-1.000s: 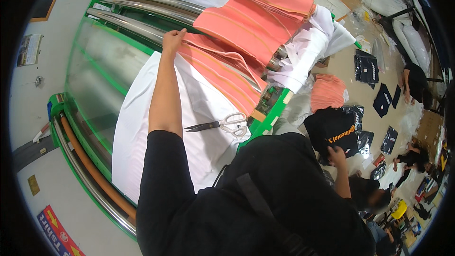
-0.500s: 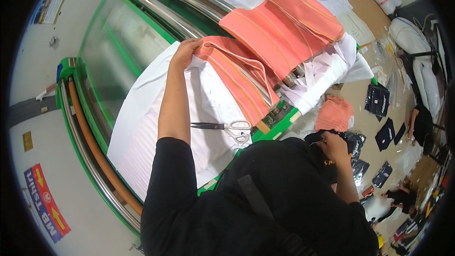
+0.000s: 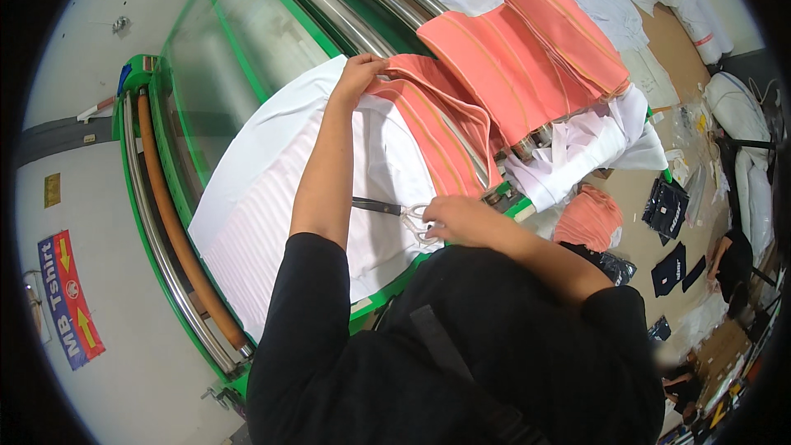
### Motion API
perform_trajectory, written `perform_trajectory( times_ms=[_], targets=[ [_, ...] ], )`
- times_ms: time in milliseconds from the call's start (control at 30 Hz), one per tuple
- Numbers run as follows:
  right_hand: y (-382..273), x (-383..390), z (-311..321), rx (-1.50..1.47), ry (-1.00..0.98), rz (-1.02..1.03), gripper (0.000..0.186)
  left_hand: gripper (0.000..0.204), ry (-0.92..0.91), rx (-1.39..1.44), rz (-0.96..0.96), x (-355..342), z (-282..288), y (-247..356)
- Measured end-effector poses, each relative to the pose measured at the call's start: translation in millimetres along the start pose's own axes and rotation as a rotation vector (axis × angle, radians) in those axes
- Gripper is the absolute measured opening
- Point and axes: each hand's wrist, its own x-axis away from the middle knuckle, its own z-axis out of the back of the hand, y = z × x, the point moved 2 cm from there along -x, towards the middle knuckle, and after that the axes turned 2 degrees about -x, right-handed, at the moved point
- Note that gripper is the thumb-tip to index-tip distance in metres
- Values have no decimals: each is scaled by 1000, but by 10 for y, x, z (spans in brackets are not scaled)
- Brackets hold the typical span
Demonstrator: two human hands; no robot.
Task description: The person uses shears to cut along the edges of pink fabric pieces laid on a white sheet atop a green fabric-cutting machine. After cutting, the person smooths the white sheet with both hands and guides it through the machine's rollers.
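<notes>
My left hand (image 3: 358, 74) grips the top edge of salmon striped fabric (image 3: 441, 140), where white fabric (image 3: 247, 214) also lies across the machine. My right hand (image 3: 453, 218) has its fingers curled onto the white looped handles of scissors (image 3: 376, 205), whose dark blades rest on the white fabric. Above them, a larger folded piece of the salmon fabric (image 3: 527, 66) lies over the steel rollers (image 3: 329, 8).
A green-framed roller machine (image 3: 222, 25) has an orange roller (image 3: 177, 222) at left. Crumpled white cloth (image 3: 585, 148) hangs at right. Beyond are a salmon bundle (image 3: 589, 214), dark packed items (image 3: 667, 206) on the floor (image 3: 634, 247), and a person in black (image 3: 729, 272).
My right hand has moved up and left from the dark items beside me to the scissors and closed on their handles. My left hand still holds the fabric edge as the view has shifted.
</notes>
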Motion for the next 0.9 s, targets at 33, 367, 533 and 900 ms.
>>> perform_trajectory(
  times_ms=[33, 367, 533, 900],
  targets=[
    [-4, -33, -114, 41, -62, 18, 27, 21, -14, 0, 25, -15, -8, 23],
    [59, 9, -14, -16, -53, -52, 33, 23, -122, -138, -13, -41, -315, 667],
    [313, -371, 504, -225, 426, -106, 33, 19, -136, -239, 98, 17, -415, 871],
    [1061, -2335, 1164, -165, 832, -216, 38, 23, -231, -440, -151, -188, -432, 1358]
  ],
)
